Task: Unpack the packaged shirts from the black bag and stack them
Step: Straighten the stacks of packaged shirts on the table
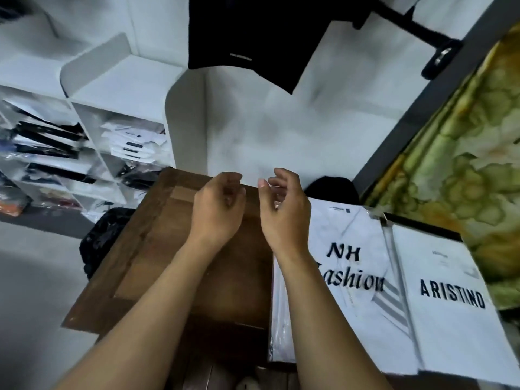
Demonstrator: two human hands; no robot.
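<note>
Through the head camera I have both hands raised over the brown wooden table (pixel 146 263). My left hand (pixel 218 204) and right hand (pixel 282 206) sit close together without touching. Their fingers are loosely curled and slack, and I can see nothing gripped in either, though the fingertips are blurred. I read this as a pause between packs, with the hands free for the next reach.

The black bag (pixel 104 237) slumps crumpled against the table's left edge, low down, within easy reach of my left hand. I cannot see its opening or whether any shirts remain inside.

To my right, two packaged shirts lie flat with their printed sides up. The NH Fashion pack (pixel 351 249) is nearer the table, and the ARISTINO pack (pixel 450 299) is just beside it, its edge lapping over the first. My guess is that they are laid side by side to keep the brands apart and readable.

White shelves (pixel 84 153) on the far left hold more bagged clothes.
</note>
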